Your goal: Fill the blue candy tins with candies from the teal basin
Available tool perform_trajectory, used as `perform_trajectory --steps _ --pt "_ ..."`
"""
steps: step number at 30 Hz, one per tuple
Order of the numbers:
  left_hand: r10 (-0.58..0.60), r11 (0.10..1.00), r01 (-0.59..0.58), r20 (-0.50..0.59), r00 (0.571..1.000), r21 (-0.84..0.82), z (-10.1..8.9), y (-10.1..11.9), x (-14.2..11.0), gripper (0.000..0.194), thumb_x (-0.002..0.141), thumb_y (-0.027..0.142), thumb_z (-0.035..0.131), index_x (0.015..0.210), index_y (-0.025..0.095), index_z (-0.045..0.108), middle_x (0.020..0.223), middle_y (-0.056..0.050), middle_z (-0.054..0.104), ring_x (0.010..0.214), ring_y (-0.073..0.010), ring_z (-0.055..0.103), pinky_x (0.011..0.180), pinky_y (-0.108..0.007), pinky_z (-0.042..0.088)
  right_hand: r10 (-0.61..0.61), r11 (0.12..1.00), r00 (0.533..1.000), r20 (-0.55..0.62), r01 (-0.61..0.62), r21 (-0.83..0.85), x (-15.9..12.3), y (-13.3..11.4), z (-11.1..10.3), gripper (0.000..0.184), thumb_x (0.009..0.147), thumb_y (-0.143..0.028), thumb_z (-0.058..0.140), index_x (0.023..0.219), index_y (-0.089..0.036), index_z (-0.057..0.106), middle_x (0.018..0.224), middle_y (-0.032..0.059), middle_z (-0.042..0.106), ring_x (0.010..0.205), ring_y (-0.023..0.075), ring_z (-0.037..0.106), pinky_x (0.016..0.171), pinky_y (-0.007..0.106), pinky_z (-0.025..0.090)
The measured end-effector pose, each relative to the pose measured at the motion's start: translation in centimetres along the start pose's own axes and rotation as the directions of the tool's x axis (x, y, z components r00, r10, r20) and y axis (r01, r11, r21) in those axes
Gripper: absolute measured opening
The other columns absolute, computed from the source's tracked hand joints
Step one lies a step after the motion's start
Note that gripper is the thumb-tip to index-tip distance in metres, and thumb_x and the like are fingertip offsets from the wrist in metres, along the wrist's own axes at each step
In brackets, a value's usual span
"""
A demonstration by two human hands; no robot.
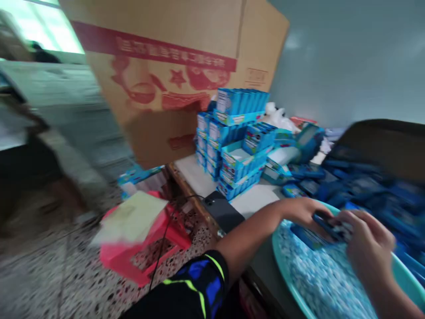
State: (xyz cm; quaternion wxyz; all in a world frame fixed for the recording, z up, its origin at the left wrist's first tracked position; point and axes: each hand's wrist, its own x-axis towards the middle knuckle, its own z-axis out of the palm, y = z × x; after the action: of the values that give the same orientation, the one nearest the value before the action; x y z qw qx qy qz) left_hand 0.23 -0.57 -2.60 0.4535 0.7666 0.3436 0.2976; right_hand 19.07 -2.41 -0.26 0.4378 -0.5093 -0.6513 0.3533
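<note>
My left hand [303, 212] is closed around a small blue packet [310, 237] and holds it over a turquoise basin [282, 266]. Small pale blue and white pieces [325, 279] fill the basin. Close against the packet, my right hand [368, 237] has its fingers curled round some of these pieces, at what looks like the packet's open end. Motion blur hides the exact finger contact. Beyond the basin lies a heap of blue packets [358, 186].
Blue boxes [229, 137] stand stacked in trays on the table, before a large cardboard carton [159, 44]. A dark phone [224, 212] with a cable lies near the table edge. A pink stool [142, 257] with a pale sheet [136, 217] on top stands left on the speckled floor.
</note>
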Motion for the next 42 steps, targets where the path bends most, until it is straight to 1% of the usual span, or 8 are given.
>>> perform_trajectory --steps 4,7,13,18,22,27,36,42 --pt "0.045 0.991 -0.038 -0.049 0.998 0.130 -0.8 1.0 -0.6 0.045 0.078 0.047 0.087 0.104 0.012 0.075 0.097 -0.003 0.071 0.094 -0.0192 0.065 0.087 -0.027 0.050 -0.214 0.969 0.975 -0.054 0.219 0.114 0.9 0.3 1.3 0.027 0.079 -0.045 0.062 0.058 -0.028 0.059 0.061 0.0018 0.062 0.065 0.0214 0.057 0.066 0.034 0.047" --pt "0.027 0.990 -0.014 -0.092 0.995 0.139 -1.1 1.6 -0.6 0.048 0.077 0.043 0.087 0.111 0.011 0.076 0.105 -0.004 0.074 0.098 -0.0183 0.065 0.089 -0.025 0.049 -0.320 0.921 0.938 -0.135 0.341 0.189 1.1 0.5 1.8 0.028 0.085 -0.041 0.059 0.062 -0.026 0.061 0.060 -0.0001 0.062 0.063 0.0188 0.056 0.064 0.032 0.045" --pt "0.001 0.971 0.033 -0.143 0.990 0.238 -1.8 2.3 0.3 0.039 0.082 0.042 0.074 0.106 0.012 0.078 0.108 -0.005 0.078 0.100 -0.0206 0.067 0.091 -0.026 0.051 -0.532 0.834 0.842 -0.092 0.539 0.115 2.4 0.7 2.7 0.025 0.085 -0.035 0.058 0.064 -0.024 0.052 0.064 -0.0013 0.055 0.063 0.0148 0.049 0.065 0.030 0.042" --pt "-0.024 0.971 0.071 -0.202 0.979 0.228 -2.4 2.1 1.7 0.061 0.070 0.058 0.079 0.109 0.011 0.077 0.115 -0.011 0.080 0.105 -0.0309 0.071 0.093 -0.036 0.056 -0.501 0.855 0.862 -0.082 0.507 0.106 4.7 1.1 2.4 0.025 0.090 -0.034 0.061 0.070 -0.023 0.051 0.072 -0.0012 0.055 0.070 0.0141 0.050 0.067 0.028 0.044" --pt "-0.064 0.935 0.134 -0.216 0.974 0.328 -2.6 2.7 1.9 0.062 0.072 0.057 0.073 0.113 0.010 0.076 0.113 -0.009 0.080 0.106 -0.0317 0.071 0.093 -0.034 0.056 -0.437 0.893 0.898 0.049 0.426 0.145 5.0 1.0 2.3 0.009 0.091 -0.024 0.061 0.084 -0.020 0.057 0.082 -0.0012 0.061 0.077 0.0129 0.057 0.073 0.025 0.048" --pt "-0.130 0.817 0.206 -0.176 0.976 0.538 -2.8 3.2 2.2 0.057 0.076 0.047 0.058 0.116 0.010 0.075 0.114 -0.009 0.079 0.106 -0.0306 0.069 0.086 -0.030 0.053 -0.488 0.865 0.852 0.189 0.445 0.230 5.2 1.2 2.4 0.007 0.095 -0.023 0.062 0.091 -0.018 0.060 0.086 -0.0003 0.064 0.081 0.0130 0.059 0.076 0.025 0.050" --pt "-0.145 0.792 0.310 -0.331 0.932 0.526 -2.9 2.8 2.2 0.067 0.073 0.059 0.065 0.120 0.013 0.075 0.104 -0.006 0.078 0.095 -0.0254 0.068 0.078 -0.026 0.048 -0.390 0.911 0.914 0.111 0.366 0.187 5.9 1.6 2.2 0.016 0.096 -0.031 0.065 0.090 -0.017 0.062 0.085 -0.0012 0.063 0.078 0.0116 0.057 0.073 0.024 0.048" --pt "-0.125 0.790 0.320 -0.375 0.919 0.523 -3.0 2.3 2.3 0.071 0.073 0.061 0.065 0.128 0.016 0.074 0.108 -0.007 0.078 0.097 -0.0262 0.070 0.078 -0.027 0.047 -0.420 0.906 0.904 0.087 0.412 0.094 6.3 2.0 2.1 0.007 0.091 -0.014 0.060 0.096 -0.017 0.064 0.092 0.0001 0.063 0.085 0.0131 0.060 0.078 0.025 0.050"
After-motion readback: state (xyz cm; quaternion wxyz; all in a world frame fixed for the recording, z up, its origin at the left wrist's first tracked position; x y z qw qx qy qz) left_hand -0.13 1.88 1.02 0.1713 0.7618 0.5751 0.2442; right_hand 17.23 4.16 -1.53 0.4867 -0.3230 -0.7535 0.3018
